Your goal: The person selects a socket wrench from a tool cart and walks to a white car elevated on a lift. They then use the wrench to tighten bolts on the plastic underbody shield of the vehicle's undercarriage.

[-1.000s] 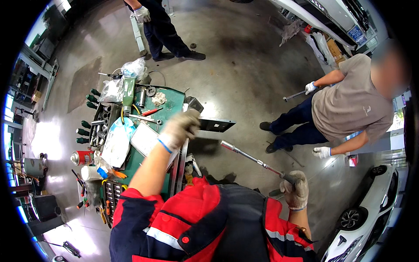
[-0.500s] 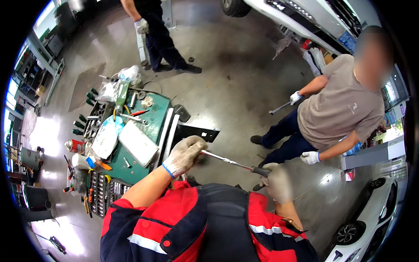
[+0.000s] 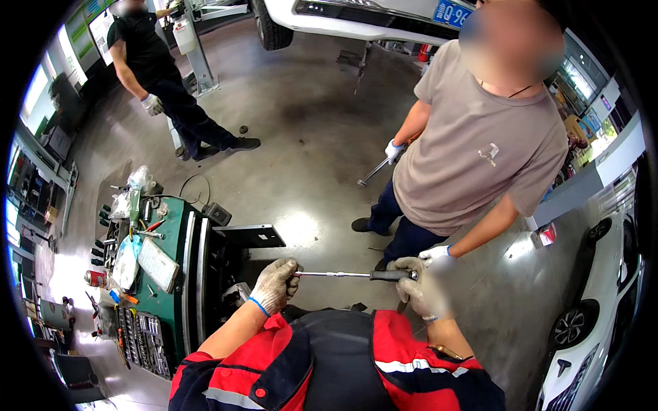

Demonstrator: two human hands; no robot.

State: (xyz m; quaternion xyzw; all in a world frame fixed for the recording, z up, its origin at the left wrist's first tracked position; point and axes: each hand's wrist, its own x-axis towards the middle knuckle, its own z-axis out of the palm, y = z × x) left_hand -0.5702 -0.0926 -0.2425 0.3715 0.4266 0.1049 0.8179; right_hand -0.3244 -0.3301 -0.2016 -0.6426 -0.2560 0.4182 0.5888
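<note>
Between my two gloved hands a long wrench [image 3: 336, 275] lies nearly level, with a slim chrome shaft and a black grip toward the right. My left hand [image 3: 275, 282] is closed round the left end of the shaft, hiding its tip. At the other end, my right hand [image 3: 417, 284] has its fingers closed about the end of the black grip; part of that hand is blurred. Just beyond it is a co-worker's white-gloved hand [image 3: 434, 253]. The co-worker's other hand holds a long metal tool [image 3: 375, 169].
Left stands a green-topped tool cart [image 3: 171, 257] with scattered tools and an open socket set [image 3: 142, 335]. A dark flat panel [image 3: 250, 236] juts from its side. The co-worker [image 3: 480, 151] stands close ahead; another person [image 3: 154, 68] is farther left. A white car [image 3: 593, 335] is at right.
The view has shifted, so the cart sits farther left. The co-worker appears nearer, with a gloved hand now beside my right hand. The wrench has come from slanted to nearly level.
</note>
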